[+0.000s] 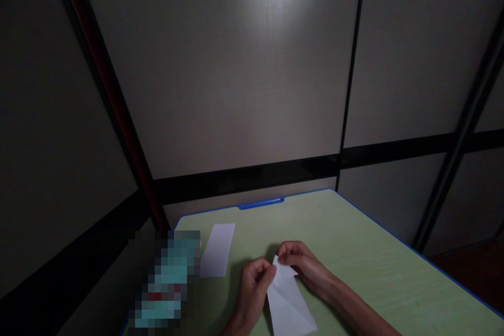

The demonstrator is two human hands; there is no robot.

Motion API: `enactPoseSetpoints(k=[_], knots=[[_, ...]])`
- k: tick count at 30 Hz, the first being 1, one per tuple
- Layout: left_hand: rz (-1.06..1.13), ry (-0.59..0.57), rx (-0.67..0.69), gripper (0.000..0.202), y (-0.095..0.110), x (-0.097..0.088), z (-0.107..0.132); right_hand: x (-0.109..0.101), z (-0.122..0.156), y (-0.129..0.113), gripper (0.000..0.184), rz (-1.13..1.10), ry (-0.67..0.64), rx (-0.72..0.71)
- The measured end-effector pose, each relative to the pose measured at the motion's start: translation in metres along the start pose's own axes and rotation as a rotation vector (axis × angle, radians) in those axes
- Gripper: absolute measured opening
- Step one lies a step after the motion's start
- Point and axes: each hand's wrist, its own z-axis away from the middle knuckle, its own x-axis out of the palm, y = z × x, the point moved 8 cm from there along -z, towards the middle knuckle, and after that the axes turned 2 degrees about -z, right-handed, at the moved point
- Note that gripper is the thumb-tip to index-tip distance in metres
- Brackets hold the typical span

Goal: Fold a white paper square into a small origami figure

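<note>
A white sheet of paper (289, 302) lies on the pale green table (354, 241), with creases and its far end folded to a point. My left hand (254, 286) pinches the paper's far left edge between thumb and fingers. My right hand (301, 262) curls over the far tip and pinches it from the right. Both hands meet at the folded tip.
A second white paper strip (218, 250) lies flat to the left of my hands. A blurred teal object (167, 278) stands at the table's left edge. The table has a blue rim (260, 202) and stands against grey wall panels.
</note>
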Motion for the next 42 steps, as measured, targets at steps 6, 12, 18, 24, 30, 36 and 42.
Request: enactPoseSetpoints(k=[6,12,18,24,30,36,42], knots=[[0.027,-0.019,-0.066,0.017,-0.005,0.001,-0.005,0.002,-0.002,0.0,0.004,0.014,-0.061,-0.037],[0.01,-0.041,-0.083,0.023,-0.015,0.002,-0.01,0.011,0.0,-0.004,0.013,0.095,-0.128,-0.095],[0.007,-0.048,-0.107,0.031,-0.017,0.001,-0.012,0.014,0.001,-0.007,0.019,0.16,-0.115,-0.136],[-0.089,0.09,-0.017,0.03,-0.006,-0.012,-0.009,0.012,0.002,-0.003,0.018,0.167,-0.054,-0.085],[-0.091,0.136,0.018,0.027,0.0,-0.018,-0.009,0.008,-0.001,0.008,0.027,0.19,-0.043,-0.054],[-0.04,-0.05,-0.086,0.018,-0.014,-0.004,-0.01,-0.002,-0.004,0.005,0.033,0.273,0.046,-0.15],[-0.037,0.013,-0.049,0.024,-0.009,-0.01,-0.006,0.001,-0.003,0.004,0.035,0.322,0.073,-0.156]])
